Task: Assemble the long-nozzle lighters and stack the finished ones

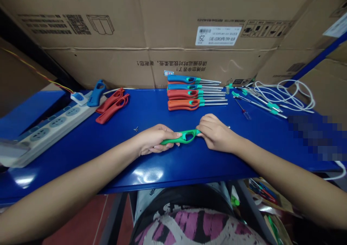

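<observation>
A green lighter (187, 137) with a teal trigger is held level above the blue table (168, 165). Its handle end is wrapped by my left hand (158, 139), the thumb lying along the top. My right hand (217, 133) pinches the front end, where a teal collar shows, and covers most of the metal tube; only a small tip shows past the fingers. Behind my hands, a stack of blue, red and orange lighters (183, 94) lies with metal tubes to the right. A few small screws (136, 129) lie left of my left hand.
On the left are a white power strip (58, 124), a blue handle shell (96, 93) and red handle shells (112, 107). At the right lie a screwdriver (245, 113), metal tubes with teal ends (267, 104) and a coiled white cable (300, 93). Cardboard (162, 31) stands along the back.
</observation>
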`<state>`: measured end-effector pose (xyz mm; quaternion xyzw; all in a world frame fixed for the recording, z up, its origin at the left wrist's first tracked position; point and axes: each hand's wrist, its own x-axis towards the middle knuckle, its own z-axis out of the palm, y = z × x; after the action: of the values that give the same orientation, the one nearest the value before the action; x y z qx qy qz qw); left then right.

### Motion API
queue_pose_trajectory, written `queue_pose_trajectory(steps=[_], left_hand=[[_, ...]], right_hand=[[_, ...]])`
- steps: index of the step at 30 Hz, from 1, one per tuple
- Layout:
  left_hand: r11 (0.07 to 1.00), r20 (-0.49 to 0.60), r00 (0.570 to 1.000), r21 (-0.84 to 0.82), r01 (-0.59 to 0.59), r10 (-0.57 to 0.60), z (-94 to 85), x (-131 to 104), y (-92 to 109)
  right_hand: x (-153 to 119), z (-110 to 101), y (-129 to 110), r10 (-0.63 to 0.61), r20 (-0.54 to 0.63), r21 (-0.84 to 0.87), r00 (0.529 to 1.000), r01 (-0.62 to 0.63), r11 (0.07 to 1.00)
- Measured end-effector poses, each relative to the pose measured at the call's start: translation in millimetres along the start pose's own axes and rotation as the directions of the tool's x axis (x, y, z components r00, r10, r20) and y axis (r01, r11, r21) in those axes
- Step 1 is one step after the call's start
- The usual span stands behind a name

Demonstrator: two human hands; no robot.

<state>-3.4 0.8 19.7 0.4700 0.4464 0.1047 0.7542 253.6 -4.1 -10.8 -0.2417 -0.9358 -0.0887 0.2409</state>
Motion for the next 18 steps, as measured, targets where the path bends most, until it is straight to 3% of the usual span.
queue_pose_trajectory(steps=[7,12,16,18], left_hand=[[1.0,-0.001,1.0,0.026,0.008,-0.008,-0.8,-1,0],[0.987,0.004,0.998,0.154,-0.056,0.056,-1.6,0,0],[0.896,-0.061,0.969,0.398,-0.196,0.239,-0.7,5,-5],[0.744,-0.078,0.894,0.59,-0.315,0.44,-0.9,6,-8]], right_hand=[[1,0,-3,-0.001,0.019,0.03,1.0,0.0,1.0],[0,-4,6,0.029,0.087,0.063,0.996,-0.035,0.997],[-1,-14,17,0.112,0.16,0.096,0.981,-0.128,0.987],[-2,-20,19,0.157,0.225,0.074,0.962,-0.177,0.981]])
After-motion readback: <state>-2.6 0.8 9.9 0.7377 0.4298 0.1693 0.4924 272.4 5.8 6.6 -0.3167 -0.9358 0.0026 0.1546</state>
